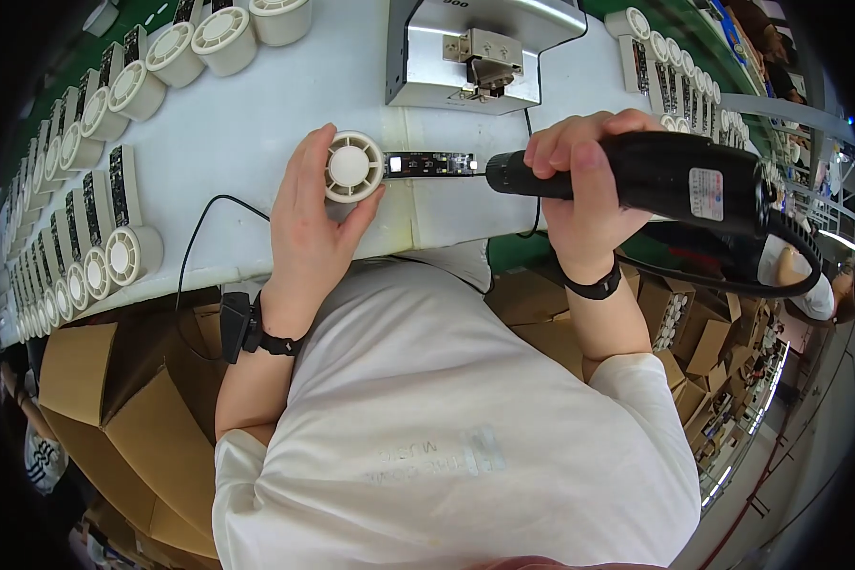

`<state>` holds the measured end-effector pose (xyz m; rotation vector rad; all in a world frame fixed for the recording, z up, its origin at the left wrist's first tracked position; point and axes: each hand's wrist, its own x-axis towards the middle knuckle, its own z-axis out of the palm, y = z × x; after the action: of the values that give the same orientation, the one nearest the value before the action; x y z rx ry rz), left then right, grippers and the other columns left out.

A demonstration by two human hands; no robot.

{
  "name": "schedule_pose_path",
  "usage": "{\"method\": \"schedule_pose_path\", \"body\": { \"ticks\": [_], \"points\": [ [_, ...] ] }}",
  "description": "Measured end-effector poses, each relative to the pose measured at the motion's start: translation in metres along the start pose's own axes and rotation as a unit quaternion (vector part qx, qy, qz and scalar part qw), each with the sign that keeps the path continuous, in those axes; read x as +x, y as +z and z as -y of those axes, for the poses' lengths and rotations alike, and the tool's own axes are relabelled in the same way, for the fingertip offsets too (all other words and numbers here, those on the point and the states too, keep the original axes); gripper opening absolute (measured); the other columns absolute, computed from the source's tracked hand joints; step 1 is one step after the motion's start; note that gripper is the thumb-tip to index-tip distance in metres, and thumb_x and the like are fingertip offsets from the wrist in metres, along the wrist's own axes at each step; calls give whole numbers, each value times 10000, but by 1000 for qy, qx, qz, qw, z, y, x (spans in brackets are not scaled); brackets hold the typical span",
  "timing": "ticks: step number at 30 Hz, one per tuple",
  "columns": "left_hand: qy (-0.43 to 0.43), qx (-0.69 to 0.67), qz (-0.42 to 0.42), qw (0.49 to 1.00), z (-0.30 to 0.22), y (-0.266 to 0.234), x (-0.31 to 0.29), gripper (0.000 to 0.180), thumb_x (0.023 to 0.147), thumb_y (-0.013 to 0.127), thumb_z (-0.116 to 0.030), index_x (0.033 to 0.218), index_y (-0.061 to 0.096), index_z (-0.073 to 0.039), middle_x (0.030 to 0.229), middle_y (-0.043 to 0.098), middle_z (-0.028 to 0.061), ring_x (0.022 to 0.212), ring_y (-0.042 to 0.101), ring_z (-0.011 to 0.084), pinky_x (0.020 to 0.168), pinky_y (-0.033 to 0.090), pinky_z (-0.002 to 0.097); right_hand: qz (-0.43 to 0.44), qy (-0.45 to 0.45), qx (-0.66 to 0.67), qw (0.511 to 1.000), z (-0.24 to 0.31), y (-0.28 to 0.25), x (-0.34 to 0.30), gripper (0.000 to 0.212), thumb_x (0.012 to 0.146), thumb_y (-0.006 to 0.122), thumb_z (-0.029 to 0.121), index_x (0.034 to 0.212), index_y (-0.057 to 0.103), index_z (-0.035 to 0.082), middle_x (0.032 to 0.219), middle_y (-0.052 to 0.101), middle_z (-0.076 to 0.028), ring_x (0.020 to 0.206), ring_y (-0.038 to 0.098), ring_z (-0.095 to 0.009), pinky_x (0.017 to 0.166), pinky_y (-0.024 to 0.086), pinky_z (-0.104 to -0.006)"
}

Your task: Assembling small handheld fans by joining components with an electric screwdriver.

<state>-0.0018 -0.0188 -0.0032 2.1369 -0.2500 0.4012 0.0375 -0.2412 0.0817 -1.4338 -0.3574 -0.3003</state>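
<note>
My left hand (306,204) grips a white round housing (353,166) with a spoked, vented face, fingers along its left side and thumb at its lower right. From the housing a narrow black circuit board strip (432,164) extends rightward, with small light-coloured parts on it. My right hand (584,190) is wrapped round a black electric screwdriver (679,180), held level. Its thin bit points left and meets the strip's right end; whether a screw sits there is too small to tell.
A silver metal box (418,71) with a bracket mechanism stands at the table's (247,123) far middle. Rows of similar white assemblies (135,255) line the left, more (644,71) the far right. A black cable (195,242) crosses the front edge. Open cardboard boxes (161,446) lie below.
</note>
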Motion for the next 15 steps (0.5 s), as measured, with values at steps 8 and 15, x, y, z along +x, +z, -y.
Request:
{"method": "schedule_pose_path", "body": {
  "ticks": [8, 15],
  "points": [
    [-14, 1, 2, 1000, -2, 0, 1, 666, 794, 777, -94, 1358, 441, 15, 1253, 558, 229, 1078, 600, 382, 891, 518, 411, 42, -19, -36, 998, -3, 2, 0, 239, 908, 572, 9, 1085, 418, 53, 729, 524, -72, 624, 514, -185, 602, 481, -377],
    [-40, -25, 3, 999, 1, 0, 0, 682, 802, 766, -64, 1383, 417, 11, 1295, 559, 196, 1116, 610, 307, 932, 503, 369, 82, -24, -37, 996, 6, 4, 23, 279, 905, 566, 14, 1144, 423, 13, 721, 520, -84, 603, 518, -195, 613, 499, -386]
  ]
}}
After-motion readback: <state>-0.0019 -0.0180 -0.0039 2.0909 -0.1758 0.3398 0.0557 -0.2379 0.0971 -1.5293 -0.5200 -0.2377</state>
